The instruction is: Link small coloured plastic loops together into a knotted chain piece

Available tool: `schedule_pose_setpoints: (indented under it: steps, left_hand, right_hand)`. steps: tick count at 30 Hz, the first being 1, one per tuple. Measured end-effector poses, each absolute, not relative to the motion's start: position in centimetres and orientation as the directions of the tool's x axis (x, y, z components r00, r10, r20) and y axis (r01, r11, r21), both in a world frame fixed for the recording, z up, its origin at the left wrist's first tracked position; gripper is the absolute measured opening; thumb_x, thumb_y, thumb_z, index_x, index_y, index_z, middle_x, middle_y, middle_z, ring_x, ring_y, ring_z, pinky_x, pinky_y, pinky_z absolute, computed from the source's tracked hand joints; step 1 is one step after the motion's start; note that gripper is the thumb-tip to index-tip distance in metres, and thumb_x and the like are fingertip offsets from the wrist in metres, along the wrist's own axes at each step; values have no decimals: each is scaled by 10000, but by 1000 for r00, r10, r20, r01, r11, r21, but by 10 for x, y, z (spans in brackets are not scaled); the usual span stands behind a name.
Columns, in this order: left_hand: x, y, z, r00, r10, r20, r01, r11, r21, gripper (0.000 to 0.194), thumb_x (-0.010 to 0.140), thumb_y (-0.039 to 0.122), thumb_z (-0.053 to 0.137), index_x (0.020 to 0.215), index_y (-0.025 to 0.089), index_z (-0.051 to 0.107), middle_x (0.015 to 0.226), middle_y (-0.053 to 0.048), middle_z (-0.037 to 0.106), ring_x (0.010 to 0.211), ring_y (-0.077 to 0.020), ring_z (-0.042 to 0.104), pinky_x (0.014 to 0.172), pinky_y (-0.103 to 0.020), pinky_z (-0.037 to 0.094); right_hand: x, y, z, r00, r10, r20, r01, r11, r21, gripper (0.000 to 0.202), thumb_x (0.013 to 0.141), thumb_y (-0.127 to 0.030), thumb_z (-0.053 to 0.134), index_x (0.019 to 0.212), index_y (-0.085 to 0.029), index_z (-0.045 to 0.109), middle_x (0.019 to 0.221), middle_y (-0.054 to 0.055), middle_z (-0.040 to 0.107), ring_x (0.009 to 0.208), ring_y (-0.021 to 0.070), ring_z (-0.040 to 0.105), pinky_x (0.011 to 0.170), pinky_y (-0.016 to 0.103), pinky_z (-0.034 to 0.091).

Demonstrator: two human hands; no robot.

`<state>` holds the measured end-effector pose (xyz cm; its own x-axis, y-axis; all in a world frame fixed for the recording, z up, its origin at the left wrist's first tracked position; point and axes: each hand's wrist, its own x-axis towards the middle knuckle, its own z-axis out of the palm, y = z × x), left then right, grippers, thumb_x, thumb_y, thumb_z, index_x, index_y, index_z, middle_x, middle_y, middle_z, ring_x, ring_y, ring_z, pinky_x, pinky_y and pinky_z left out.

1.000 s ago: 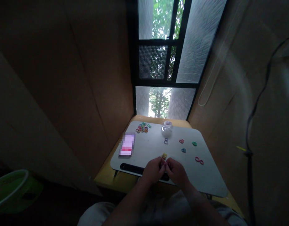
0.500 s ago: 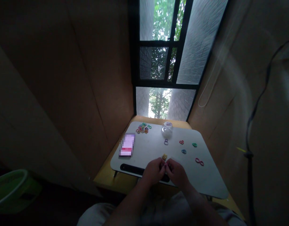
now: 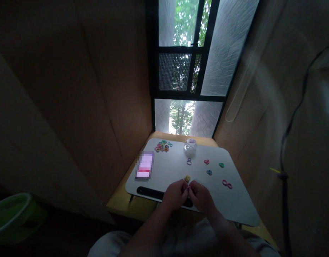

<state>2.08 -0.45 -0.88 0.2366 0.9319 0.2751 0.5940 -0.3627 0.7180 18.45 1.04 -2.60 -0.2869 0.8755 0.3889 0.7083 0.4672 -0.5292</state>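
My left hand (image 3: 176, 194) and my right hand (image 3: 200, 196) meet over the front edge of the white lap table (image 3: 170, 167). Both are closed, fingertips pinched together on a small pink hair tie (image 3: 188, 187), mostly hidden by the fingers. Just beyond them lies a yellow hair tie (image 3: 187, 177). To the right are a pink figure-eight hair tie (image 3: 227, 184), a blue one (image 3: 209, 172), a red one (image 3: 206, 162) and a green one (image 3: 221, 165). A purple one (image 3: 189, 161) lies farther back.
A clear round plastic container (image 3: 190, 148) stands at the table's back. Several colourful hair ties (image 3: 162, 146) are heaped at the back left. A blurred-out phone (image 3: 145, 165) lies at the left edge, and a black slot (image 3: 150, 192) runs along the front. A green basket (image 3: 17, 216) stands lower left.
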Motion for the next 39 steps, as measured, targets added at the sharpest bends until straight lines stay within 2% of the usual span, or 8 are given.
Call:
schedule_pose_setpoints:
  steps: [39]
  left_hand:
    - [23, -4, -4, 229, 937, 263, 587, -348, 731, 100, 880, 250, 520, 873, 196, 605, 793, -5, 650, 702, -137, 567, 648, -240, 392]
  right_hand:
    - [185, 8, -19, -284, 881, 379, 701, 460, -545, 148, 883, -264, 460, 768, -213, 538, 701, 10, 610, 656, 158, 552, 614, 264, 371]
